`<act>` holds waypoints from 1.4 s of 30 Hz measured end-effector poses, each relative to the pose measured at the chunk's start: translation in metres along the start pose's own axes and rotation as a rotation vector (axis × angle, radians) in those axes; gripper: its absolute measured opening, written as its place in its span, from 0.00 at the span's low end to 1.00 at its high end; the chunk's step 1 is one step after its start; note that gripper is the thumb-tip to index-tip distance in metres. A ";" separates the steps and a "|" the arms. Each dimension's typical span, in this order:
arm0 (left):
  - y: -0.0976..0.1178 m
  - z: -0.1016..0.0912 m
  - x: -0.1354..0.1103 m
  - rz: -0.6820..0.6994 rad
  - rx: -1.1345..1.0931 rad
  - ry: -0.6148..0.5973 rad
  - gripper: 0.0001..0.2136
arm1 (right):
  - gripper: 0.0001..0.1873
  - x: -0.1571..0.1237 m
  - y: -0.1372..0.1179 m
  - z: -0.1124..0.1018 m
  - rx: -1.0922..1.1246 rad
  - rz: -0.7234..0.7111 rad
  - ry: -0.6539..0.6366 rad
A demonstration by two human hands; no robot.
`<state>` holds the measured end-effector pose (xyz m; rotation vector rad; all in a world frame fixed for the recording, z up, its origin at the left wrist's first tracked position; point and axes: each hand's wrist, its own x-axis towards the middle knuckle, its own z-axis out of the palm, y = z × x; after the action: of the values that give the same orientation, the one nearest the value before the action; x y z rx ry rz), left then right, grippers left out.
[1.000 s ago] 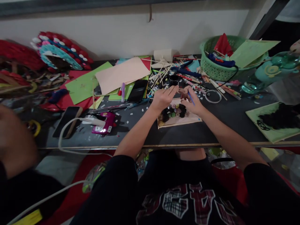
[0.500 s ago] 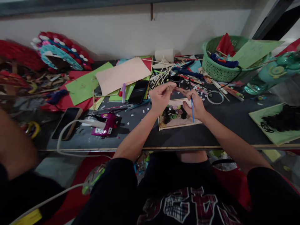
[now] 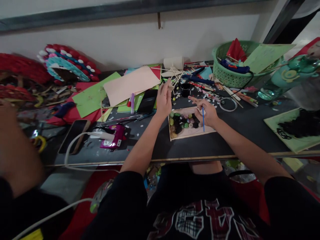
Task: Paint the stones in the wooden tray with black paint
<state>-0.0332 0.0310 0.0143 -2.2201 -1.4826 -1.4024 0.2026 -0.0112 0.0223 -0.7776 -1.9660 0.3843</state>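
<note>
Sprawling dark worktable (image 3: pixel 237 133) against pale wall (image 3: pixel 125 36), left grip (image 3: pixel 163 98) wide, right grip (image 3: pixel 207 113) around blue stick (image 3: pixel 203 118).

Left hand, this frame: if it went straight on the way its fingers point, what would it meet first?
Most likely the loose wooden sticks just beyond the fingertips of the left hand, with the white roll behind them; depth is hard to judge from one view.

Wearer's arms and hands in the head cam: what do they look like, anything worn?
The left hand and right hand are bare: no gloves, no rings or watch visible. Forearms are bare up to short black sleeves. The black shirt has red-and-white plaid lettering on the chest.
</note>
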 end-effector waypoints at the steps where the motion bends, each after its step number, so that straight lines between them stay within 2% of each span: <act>1: 0.006 0.000 0.000 0.055 -0.005 -0.067 0.27 | 0.13 0.000 -0.002 -0.001 0.038 0.024 -0.003; 3: 0.015 0.000 -0.001 0.139 -0.002 -0.213 0.25 | 0.16 0.001 -0.004 -0.002 0.175 0.103 0.006; 6: 0.016 0.000 -0.002 0.093 -0.018 -0.315 0.22 | 0.28 0.007 -0.004 -0.006 0.545 0.342 0.104; 9: 0.009 -0.002 -0.001 -0.012 -0.064 -0.249 0.19 | 0.36 0.016 -0.002 -0.013 0.837 0.586 0.251; 13: 0.004 -0.004 -0.001 -0.032 -0.072 -0.172 0.16 | 0.34 0.024 -0.002 -0.021 0.937 0.737 0.293; 17: -0.011 0.003 -0.004 -0.045 -0.060 -0.185 0.14 | 0.28 0.026 0.009 -0.023 0.933 0.767 0.254; 22: -0.041 0.012 -0.008 -0.028 -0.086 -0.327 0.21 | 0.25 0.026 0.027 -0.025 0.842 0.836 0.332; 24: -0.047 0.011 -0.009 -0.025 -0.076 -0.329 0.22 | 0.26 0.025 0.028 -0.027 0.849 0.836 0.341; 28: -0.041 0.004 -0.014 -0.044 0.002 -0.240 0.17 | 0.29 0.020 0.026 -0.029 0.864 0.807 0.256; 31: -0.034 -0.003 -0.020 -0.031 0.050 -0.218 0.16 | 0.29 0.014 0.025 -0.027 0.833 0.782 0.174; 36: -0.030 -0.007 -0.026 -0.020 0.053 -0.193 0.14 | 0.30 0.002 0.027 -0.024 0.758 0.737 0.245; 42: -0.028 -0.007 -0.030 -0.004 0.075 -0.229 0.13 | 0.31 0.000 0.029 -0.027 0.694 0.709 0.224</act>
<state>-0.0624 0.0213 -0.0144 -2.3973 -1.5794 -1.1028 0.2363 0.0096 0.0195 -0.9675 -1.1605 1.2570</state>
